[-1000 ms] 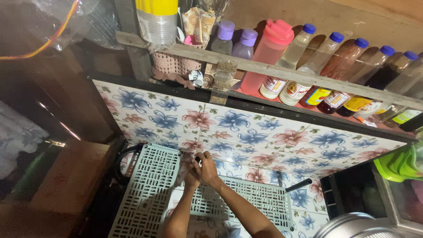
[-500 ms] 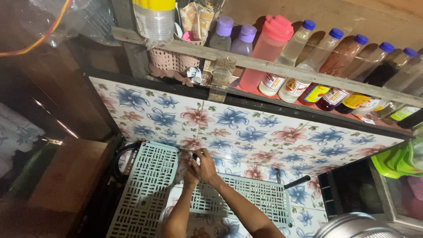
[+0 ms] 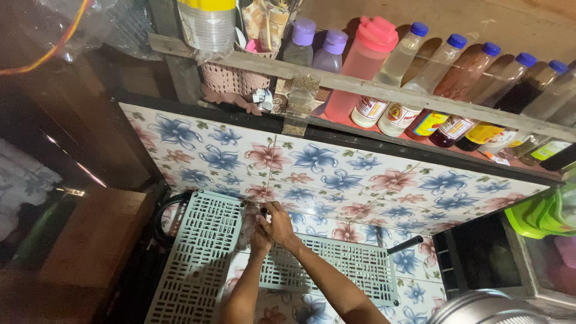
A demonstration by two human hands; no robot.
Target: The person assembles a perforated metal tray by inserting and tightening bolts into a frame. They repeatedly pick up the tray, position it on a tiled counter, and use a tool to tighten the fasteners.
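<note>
At the near right edge sits the rim of a shiny metal pot (image 3: 480, 303). Both arms come up from the near edge and meet in the middle. The left hand (image 3: 259, 239) and the right hand (image 3: 280, 221) are pressed close together, fingers curled around a small dark thing (image 3: 264, 211) that pokes out on top. A bit of pale cloth (image 3: 246, 223) seems bunched just left of the hands. It is too small to tell what the dark thing is.

The hands hover over two pale green plastic racks (image 3: 198, 258) full of slots, lying on the flowered surface. The dark thing looks little and light, and likely hard. Pinching it with the fingertips looks like the best hold, since it could slip down through the slots.

Farther back stands a flowered tile wall (image 3: 336, 174). Above it, a wooden shelf (image 3: 384, 93) holds a row of bottles with blue caps (image 3: 444, 66), a pink jug (image 3: 360, 66), two purple-capped bottles (image 3: 318, 51) and a pink basket (image 3: 231, 78).
</note>
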